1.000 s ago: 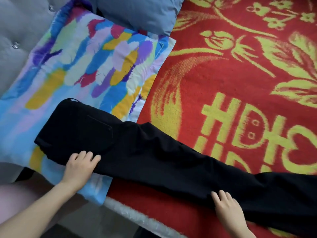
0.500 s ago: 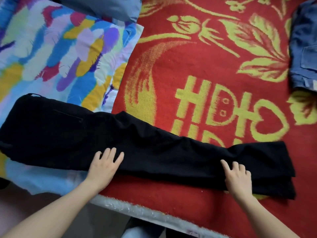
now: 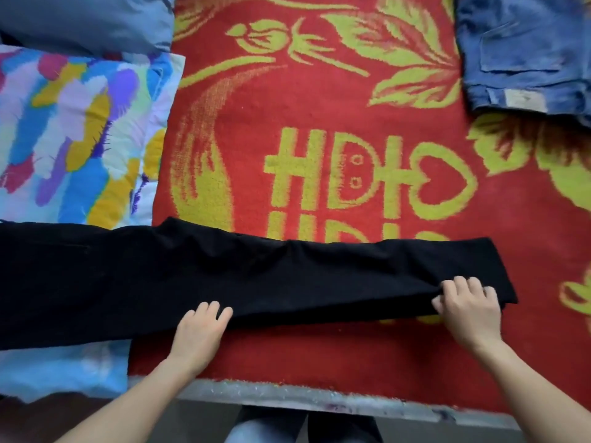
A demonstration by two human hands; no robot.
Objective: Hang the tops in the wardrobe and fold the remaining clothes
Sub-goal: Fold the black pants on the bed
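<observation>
A pair of black trousers (image 3: 224, 279) lies folded lengthwise across the bed, its waist off to the left and its leg ends at the right. My left hand (image 3: 200, 337) rests flat on the near edge of the trousers at mid-length, fingers straight. Near the leg ends, my right hand (image 3: 467, 311) has its fingers curled into the black fabric, which bunches under them. A folded blue denim garment (image 3: 524, 49) lies at the top right.
A red blanket with yellow patterns (image 3: 319, 123) covers the bed. At the left lies a multicoloured pillow (image 3: 80, 132), with a grey-blue pillow (image 3: 86, 20) behind it. The bed's near edge (image 3: 319, 398) runs along the bottom, above my knees.
The view has swung right, bringing the denim garment into sight. My right hand has gone from lying flat on the trouser leg to curling into the fabric. My left hand slid right along the near edge.
</observation>
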